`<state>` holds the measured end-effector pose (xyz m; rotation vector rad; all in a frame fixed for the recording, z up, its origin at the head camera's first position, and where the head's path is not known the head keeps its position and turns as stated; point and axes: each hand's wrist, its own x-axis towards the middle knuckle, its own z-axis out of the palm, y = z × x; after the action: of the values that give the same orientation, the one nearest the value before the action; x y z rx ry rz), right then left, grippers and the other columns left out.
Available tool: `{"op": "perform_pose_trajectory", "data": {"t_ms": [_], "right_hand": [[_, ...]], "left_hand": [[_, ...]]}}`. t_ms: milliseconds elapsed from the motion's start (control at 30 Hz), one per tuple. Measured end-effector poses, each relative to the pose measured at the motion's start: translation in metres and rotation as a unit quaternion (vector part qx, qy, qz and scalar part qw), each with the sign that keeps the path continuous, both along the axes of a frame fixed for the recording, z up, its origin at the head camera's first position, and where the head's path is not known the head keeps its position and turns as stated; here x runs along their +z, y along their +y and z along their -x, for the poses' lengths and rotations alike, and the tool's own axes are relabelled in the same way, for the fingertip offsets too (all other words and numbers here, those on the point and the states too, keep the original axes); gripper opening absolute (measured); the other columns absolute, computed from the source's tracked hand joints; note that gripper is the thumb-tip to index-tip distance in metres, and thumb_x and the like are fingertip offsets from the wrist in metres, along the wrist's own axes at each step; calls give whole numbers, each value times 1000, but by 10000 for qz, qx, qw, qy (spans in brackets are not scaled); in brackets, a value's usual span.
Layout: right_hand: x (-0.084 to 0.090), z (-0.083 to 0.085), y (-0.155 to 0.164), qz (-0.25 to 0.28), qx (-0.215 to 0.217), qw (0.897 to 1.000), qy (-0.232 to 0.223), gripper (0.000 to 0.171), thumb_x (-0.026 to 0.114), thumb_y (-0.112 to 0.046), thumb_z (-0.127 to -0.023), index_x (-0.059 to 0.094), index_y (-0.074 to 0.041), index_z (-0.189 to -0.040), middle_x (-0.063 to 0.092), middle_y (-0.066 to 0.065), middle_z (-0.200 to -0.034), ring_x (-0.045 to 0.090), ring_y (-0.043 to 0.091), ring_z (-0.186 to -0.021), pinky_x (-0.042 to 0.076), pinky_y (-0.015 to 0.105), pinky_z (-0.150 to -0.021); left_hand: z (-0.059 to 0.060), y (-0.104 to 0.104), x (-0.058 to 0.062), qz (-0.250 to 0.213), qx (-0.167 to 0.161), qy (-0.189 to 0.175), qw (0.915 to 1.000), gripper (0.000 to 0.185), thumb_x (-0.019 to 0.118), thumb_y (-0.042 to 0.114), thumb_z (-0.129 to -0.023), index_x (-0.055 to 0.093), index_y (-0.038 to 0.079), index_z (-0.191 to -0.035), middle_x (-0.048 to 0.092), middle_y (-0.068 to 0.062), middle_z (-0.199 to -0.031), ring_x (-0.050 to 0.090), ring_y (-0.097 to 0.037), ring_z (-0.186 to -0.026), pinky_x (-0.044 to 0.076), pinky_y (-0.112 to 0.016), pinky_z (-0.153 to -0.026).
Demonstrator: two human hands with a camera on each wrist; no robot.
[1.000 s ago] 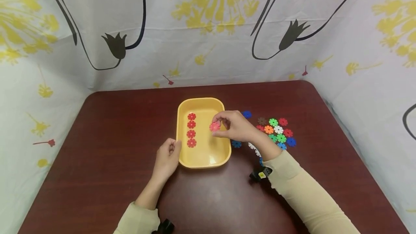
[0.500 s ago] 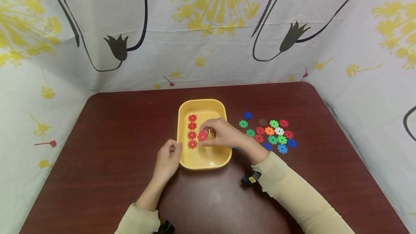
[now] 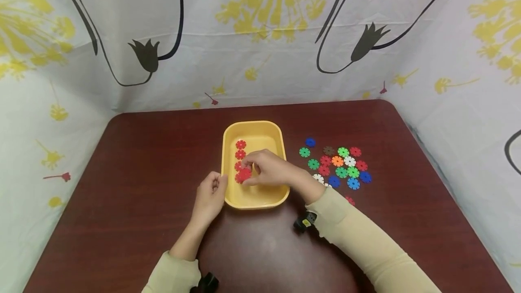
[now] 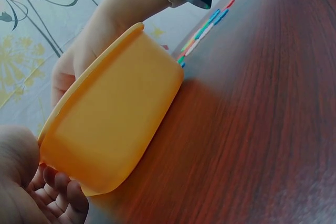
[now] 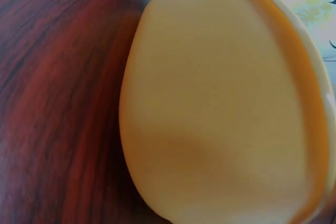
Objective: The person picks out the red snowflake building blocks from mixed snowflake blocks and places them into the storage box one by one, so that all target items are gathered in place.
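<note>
My right hand (image 3: pixel 266 169) reaches over the right rim of a yellow plastic tray (image 3: pixel 260 199). Its thumb and fingers pinch a red snowflake disc (image 3: pixel 245 174), a flat toothed plastic piece, low inside the tray. This disc overlaps the lower end of a column of red discs (image 3: pixel 240 154) along the tray's left side. At the left rim, my left hand (image 3: pixel 209 198) holds the tray. The left wrist view shows its thumb side at the rim and curled fingers (image 4: pixel 63 195) below it against the outer wall. In the right wrist view the tray's wall (image 5: pixel 210 87) hides my right hand.
Loose discs in several colours, among them an orange disc (image 3: pixel 337 161) and a blue disc (image 3: pixel 353 183), lie on the dark red-brown table (image 3: pixel 163 157) right of the tray. Some are partly behind my right forearm. A patterned white cloth (image 3: pixel 277 76) stands around the table's far sides.
My right hand has moved left across the tray with the pinched red disc, from near the right rim to the column's lower end. My left hand stays at the rim.
</note>
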<state>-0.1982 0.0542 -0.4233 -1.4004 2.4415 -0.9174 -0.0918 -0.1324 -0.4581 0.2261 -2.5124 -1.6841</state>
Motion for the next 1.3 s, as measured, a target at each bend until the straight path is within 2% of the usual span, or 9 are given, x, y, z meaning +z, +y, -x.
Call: {"op": "perform_pose_trajectory", "data": {"t_ms": [300,433,633,867,1067,1300], "right_hand": [[-7,1,-12,-213,187,9996,-13,28,80,-31,-74,64,-16,-91,58,-7,-76,48,7,-61,41,21,-61],[-9,1,-15,-357,340,9988,-20,28,79,-32,-75,64,-16,-91,58,-7,-77,50,8,-66,41,22,-65],[-13,1,-17,-570,502,9971,-84,28,79,-34,-75,63,-17,-90,56,-6,-73,49,8,-67,40,22,-63],[-14,0,-17,-856,703,9929,-436,35,78,-42,-73,63,-16,-91,52,-6,-70,47,6,-64,39,21,-59],[-6,4,-13,-285,575,9971,-406,30,77,-34,-77,65,-11,-92,56,-1,-70,50,11,-63,39,23,-60],[6,11,1,409,0,9991,-95,21,74,-26,-81,66,-12,-94,54,-7,-71,45,8,-54,38,22,-51]], "left_hand": [[0,-1,0,-58,-47,-15,10000,29,51,30,-97,50,8,-79,47,-5,-61,45,-12,-45,38,-24,-43],[1,0,1,-90,-53,-47,9999,28,51,30,-96,50,8,-79,46,-5,-61,45,-12,-45,38,-24,-43],[1,0,2,-56,-38,-20,10000,27,51,28,-96,50,8,-79,46,-4,-62,43,-10,-47,37,-23,-44],[2,-1,2,-31,-26,14,10000,26,52,27,-96,50,8,-78,45,-3,-61,41,-9,-46,35,-23,-43],[3,-1,2,72,-19,66,10000,26,52,26,-96,50,9,-78,43,-2,-60,37,-10,-48,32,-22,-44],[2,-2,3,1,-23,-44,10000,27,51,29,-96,51,8,-79,45,-3,-62,40,-11,-48,35,-23,-44]]}}
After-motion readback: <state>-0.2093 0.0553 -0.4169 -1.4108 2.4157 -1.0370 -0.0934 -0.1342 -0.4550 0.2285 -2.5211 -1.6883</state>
